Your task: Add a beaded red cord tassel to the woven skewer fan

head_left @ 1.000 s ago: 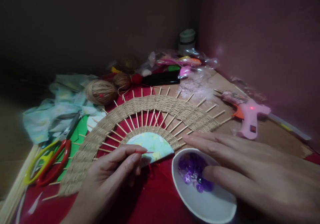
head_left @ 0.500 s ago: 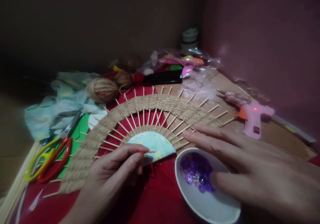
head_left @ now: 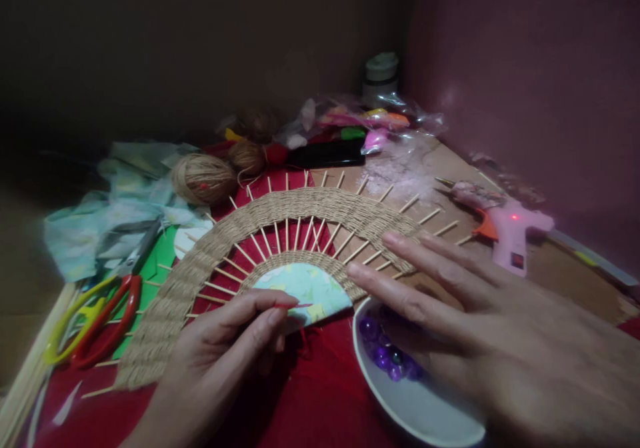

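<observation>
My left hand [head_left: 225, 348] pinches a thin red thread [head_left: 300, 306] between thumb and index finger, in front of the light green patterned cloth [head_left: 320, 288] at the centre of a woven fan [head_left: 295, 205]. Thin wooden sticks radiate through the fan's two twine bands. My right hand [head_left: 465, 315] hovers over a white bowl [head_left: 420, 408], fingers spread, thumb down inside it and partly hidden. Purple beads [head_left: 383, 355] lie in the bowl, some covered by the hand.
Scissors [head_left: 107, 315] with yellow and red handles lie at left, near crumpled cloth [head_left: 75, 235]. Behind the fan are twine balls [head_left: 204, 178], a black object [head_left: 327, 153] and plastic bags [head_left: 380, 125]. A pink glue gun [head_left: 510, 228] glows red at right.
My right hand has moved left over the bowl, covering more beads and the fan's right end. My left hand has hardly moved and keeps its pinch.
</observation>
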A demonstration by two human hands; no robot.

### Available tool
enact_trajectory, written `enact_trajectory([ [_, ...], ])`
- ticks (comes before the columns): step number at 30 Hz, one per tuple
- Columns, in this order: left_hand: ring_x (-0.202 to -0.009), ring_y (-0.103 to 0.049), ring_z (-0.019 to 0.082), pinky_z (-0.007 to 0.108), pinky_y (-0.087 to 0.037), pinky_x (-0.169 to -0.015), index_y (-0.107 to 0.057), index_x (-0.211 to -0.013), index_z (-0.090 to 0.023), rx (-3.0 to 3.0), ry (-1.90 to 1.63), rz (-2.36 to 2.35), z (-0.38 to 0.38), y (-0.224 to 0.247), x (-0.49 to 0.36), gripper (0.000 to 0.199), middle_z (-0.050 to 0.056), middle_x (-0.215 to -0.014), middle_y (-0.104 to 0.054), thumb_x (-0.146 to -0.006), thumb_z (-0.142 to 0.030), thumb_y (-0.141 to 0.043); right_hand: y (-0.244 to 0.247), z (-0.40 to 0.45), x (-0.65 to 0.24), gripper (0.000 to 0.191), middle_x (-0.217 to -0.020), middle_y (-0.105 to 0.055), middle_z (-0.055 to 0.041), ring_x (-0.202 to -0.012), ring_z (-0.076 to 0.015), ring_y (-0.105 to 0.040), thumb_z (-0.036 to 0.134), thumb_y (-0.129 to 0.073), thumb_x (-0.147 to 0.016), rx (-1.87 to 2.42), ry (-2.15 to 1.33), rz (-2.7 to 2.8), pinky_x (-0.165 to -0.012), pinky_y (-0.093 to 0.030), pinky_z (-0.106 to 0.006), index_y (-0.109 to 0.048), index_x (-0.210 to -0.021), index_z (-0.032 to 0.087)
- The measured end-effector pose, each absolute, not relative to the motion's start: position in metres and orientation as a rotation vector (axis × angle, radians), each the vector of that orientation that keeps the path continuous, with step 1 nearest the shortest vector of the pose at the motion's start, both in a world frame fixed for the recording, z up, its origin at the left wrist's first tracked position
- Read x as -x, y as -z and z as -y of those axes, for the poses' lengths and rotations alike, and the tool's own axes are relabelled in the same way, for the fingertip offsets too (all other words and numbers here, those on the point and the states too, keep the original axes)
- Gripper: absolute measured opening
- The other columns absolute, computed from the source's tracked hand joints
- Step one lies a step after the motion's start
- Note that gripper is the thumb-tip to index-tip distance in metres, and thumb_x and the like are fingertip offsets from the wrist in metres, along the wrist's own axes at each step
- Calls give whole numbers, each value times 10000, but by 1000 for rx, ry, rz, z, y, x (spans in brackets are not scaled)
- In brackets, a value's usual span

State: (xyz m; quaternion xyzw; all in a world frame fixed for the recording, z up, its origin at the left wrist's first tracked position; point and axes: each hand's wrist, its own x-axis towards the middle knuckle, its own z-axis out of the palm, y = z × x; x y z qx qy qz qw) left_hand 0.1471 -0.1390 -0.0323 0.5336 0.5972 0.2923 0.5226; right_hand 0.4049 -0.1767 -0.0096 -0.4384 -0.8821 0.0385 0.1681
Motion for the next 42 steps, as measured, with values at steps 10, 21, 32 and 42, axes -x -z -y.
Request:
enact_trajectory([
  [10, -600, -640, 178, 242, -486, -511, -701, -921, -224, -1323, -622, -1421, 135, 32, -144, 246, 68, -723, -706, -800, -427, -634, 18, 182, -400, 437, -1295, -587, -51, -1099, -273, -611, 184, -409, -871, 1461, -59, 2269, -909, -529, -419, -581, -1268, 252],
  [21, -576, -614, 160, 227, -473, -493, -710, -873, -198, -1199, -674, -1400, 138, 26, -154, 217, 58, -681, -683, -767, -384, -670, 10, 177, -410, 638, -1352, -531, 8, -1070, -257, -632, 150, -517, -782, 1452, -269, 2338, -809, -574, -356, -452, -1361, 409],
  [32, -604, -638, 170, 240, -475, -511, -685, -934, -199, -1351, -620, -1368, 136, 31, -146, 233, 64, -727, -697, -825, -392, -611, 5, 170, -404, 527, -1380, -460, -3, -1241, -312, -481, 81, -454, -748, 1275, -237, 2523, -873, -546, -471, -633, -1196, 293],
  [42, -594, -607, 140, 212, -469, -506, -693, -896, -207, -1239, -718, -1372, 141, 31, -153, 209, 47, -715, -683, -800, -387, -647, 9, 174, -406, 510, -1395, -462, -21, -1260, -282, -473, 131, -465, -829, 1337, -229, 2513, -950, -505, -446, -536, -1314, 272],
])
